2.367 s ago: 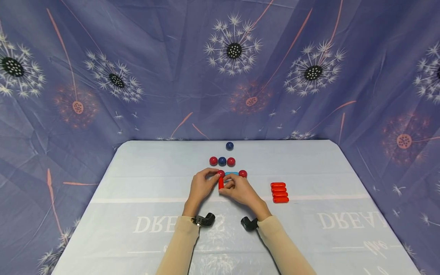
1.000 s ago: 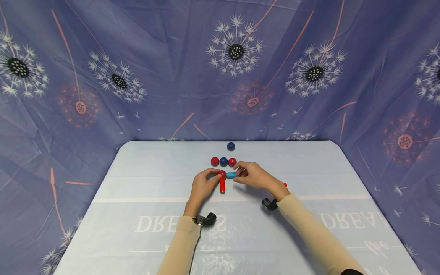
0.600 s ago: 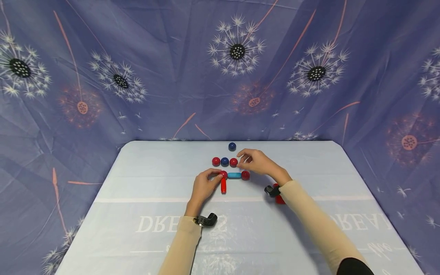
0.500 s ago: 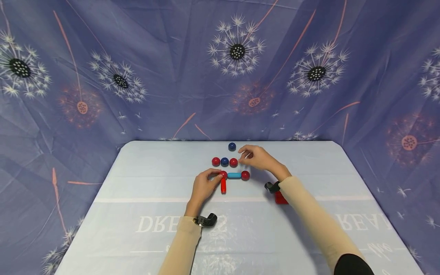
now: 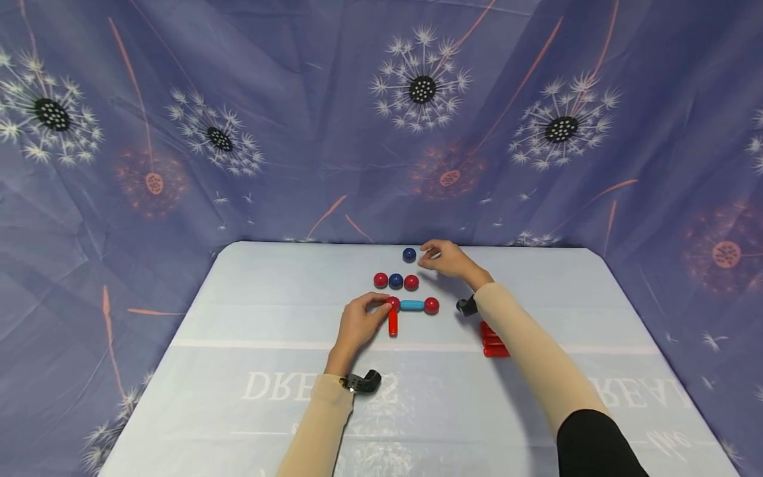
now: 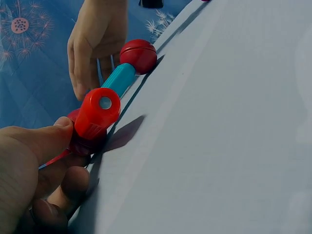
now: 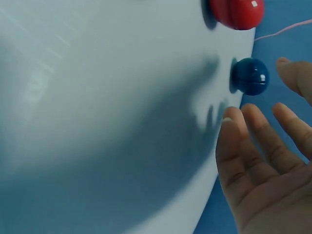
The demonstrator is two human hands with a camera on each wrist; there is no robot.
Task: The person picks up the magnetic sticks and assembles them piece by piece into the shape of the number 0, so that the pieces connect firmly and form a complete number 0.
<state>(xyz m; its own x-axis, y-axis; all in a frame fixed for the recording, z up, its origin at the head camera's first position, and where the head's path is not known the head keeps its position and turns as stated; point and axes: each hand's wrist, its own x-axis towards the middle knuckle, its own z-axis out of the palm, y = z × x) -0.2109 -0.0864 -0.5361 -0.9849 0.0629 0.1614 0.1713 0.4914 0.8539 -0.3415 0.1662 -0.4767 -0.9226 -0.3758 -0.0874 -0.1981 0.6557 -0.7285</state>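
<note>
My left hand [image 5: 359,324] pinches the red ball [image 6: 78,141] at the left end of a small joined piece. From that ball a light blue rod [image 5: 412,305] runs right to a second red ball [image 5: 432,305], and a red rod [image 5: 393,323] points toward me, a silver disc showing in its end in the left wrist view. My right hand [image 5: 448,260] hovers at the back of the table with fingers spread and nothing in them. Just left of its fingertips is a lone dark blue ball [image 7: 251,76].
Between the joined piece and the lone ball sit a red ball [image 5: 380,280], a dark blue ball [image 5: 396,281] and another red ball [image 5: 411,282] in a row. Several red rods [image 5: 495,341] lie at the right, partly under the right forearm. Behind the table [image 5: 238,278] hangs a dandelion-patterned cloth [image 5: 298,132].
My right hand has let go of the red rod, moved to the right-hand red ball, then left it and gone back toward the lone dark blue ball. The left hand keeps its pinch.
</note>
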